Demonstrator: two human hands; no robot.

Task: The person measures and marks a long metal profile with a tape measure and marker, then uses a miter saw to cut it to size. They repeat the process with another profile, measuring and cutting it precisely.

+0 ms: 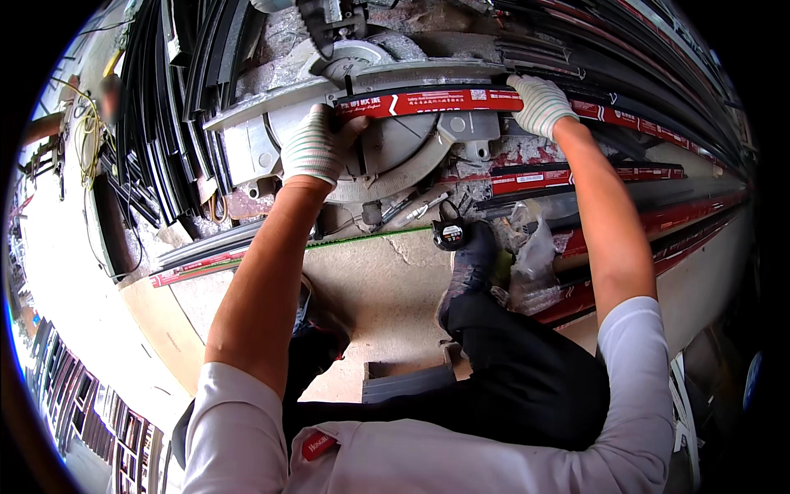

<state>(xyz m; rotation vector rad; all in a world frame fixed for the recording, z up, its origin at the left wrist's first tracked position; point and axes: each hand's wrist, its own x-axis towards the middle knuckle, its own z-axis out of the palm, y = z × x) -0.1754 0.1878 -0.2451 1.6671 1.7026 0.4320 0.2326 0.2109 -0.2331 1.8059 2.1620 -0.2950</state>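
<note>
A long dark profile strip (457, 100) with red printed film lies across the grey metal base of a mitre saw (393, 177), close to the fence. My left hand (313, 150), in a striped knit glove, grips the strip's left end, thumb pointing right along its near edge. Further right, my right hand (541, 107), gloved the same way, is closed over the strip, which runs on beyond it to the right. Above the base, at the top of the view, shows the toothed saw blade (316, 26), raised and apart from the strip.
Black profiles (160, 123) are stacked at the left; more red-filmed profiles (539, 179) lie at the right. A tape measure (448, 233) and pens (426, 206) sit before the saw. A crumpled clear plastic bag (533, 259) lies by my foot. Shavings litter the bench.
</note>
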